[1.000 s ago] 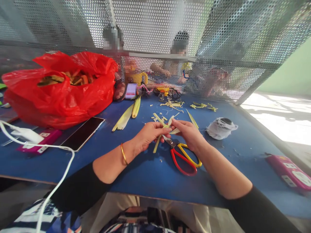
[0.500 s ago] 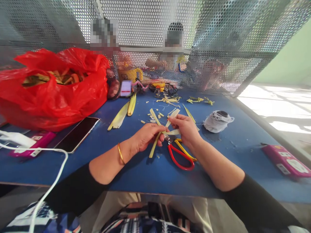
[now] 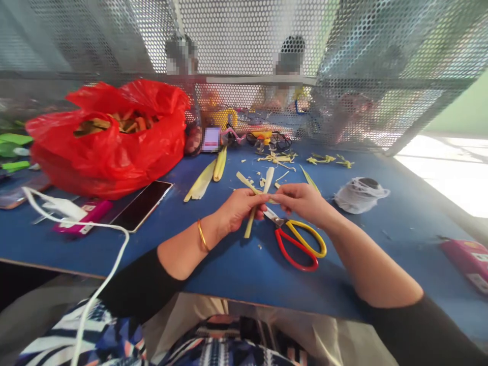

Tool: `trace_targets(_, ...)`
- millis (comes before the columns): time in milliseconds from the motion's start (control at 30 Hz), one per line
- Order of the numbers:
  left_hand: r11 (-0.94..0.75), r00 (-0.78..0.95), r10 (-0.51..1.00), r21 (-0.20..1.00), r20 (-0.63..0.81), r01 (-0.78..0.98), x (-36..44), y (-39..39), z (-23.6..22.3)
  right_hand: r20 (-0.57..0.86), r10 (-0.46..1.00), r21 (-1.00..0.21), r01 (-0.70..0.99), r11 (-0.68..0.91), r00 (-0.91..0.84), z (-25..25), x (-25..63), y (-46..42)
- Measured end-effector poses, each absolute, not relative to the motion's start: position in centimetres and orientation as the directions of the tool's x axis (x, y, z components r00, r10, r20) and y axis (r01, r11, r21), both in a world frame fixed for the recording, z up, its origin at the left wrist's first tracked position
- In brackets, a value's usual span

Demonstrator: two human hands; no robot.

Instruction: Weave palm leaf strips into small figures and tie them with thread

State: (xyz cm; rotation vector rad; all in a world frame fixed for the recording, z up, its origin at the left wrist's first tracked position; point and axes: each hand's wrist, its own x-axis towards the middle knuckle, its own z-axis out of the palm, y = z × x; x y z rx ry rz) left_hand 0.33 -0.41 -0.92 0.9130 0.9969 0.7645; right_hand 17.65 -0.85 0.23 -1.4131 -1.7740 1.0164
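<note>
Pale yellow-green husk strips (image 3: 268, 179) cross one another between my two hands, their ends sticking out in several directions. My left hand (image 3: 246, 206) pinches them near the crossing, thumb on top. Close against it, my right hand (image 3: 299, 199) is closed with its fingertips on a strip at the same crossing; the exact grip is partly hidden. Scissors with one red and one yellow handle (image 3: 301, 246) lie on the blue table just below my hands, their blade tips under my fingers. Small husk scraps (image 3: 263, 181) are scattered beyond my hands.
A red plastic bag (image 3: 114, 152) of dried pieces stands at the left, by a phone (image 3: 147, 203) and a white cable (image 3: 122, 254). Larger husks (image 3: 202, 180) lie ahead. A white-wrapped spool (image 3: 358, 195) sits right. A perforated metal screen (image 3: 244, 35) closes the back, people behind it.
My right hand has come down and inward from the upper strip to the crossing beside my left hand. The view has shifted, so things on the table appear further right.
</note>
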Motion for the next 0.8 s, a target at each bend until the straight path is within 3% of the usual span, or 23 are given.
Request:
trace_targets(200,0.441,0.425,0.823,0.895,-0.377,-0.06,0.1,-0.1,-0.9,0.035,0.944,-0.789,0.571,0.227,-0.327,1.1,19.0,-0.8)
trace_targets(367,0.474,0.426,0.814,0.875,-0.394,-0.096,-0.3,0.2,-0.4,0.073,0.963,-0.684,0.689,0.239,-0.261,0.9,19.0,-0.5)
trace_targets(467,0.495,0.44,0.816,0.846,-0.374,-0.2,-0.5,0.4,-0.1,0.342,0.927,-0.496,0.809,0.317,-0.153,0.7,18.2,-1.1)
trace_targets(533,0.487,0.463,0.822,0.83,-0.331,-0.271,-0.7,0.5,0.0,0.603,0.791,-0.335,0.869,0.365,-0.1,0.7,17.6,-1.8)
trace_targets(600,0.446,0.474,0.84,0.834,-0.265,-0.325,-0.8,0.6,0.1,0.734,0.672,-0.233,0.895,0.38,-0.094,0.7,16.9,-2.5)
trace_targets(667,0.385,0.461,0.866,0.849,-0.196,-0.361,-0.8,0.7,-0.1,0.704,0.699,-0.244,0.883,0.402,-0.123,0.4,16.1,-3.0)
trace_targets(800,0.319,0.422,0.894,0.876,-0.151,-0.362,-0.5,0.6,-0.7,0.423,0.899,-0.498,0.799,0.336,-0.115,-0.9,14.8,-3.2)
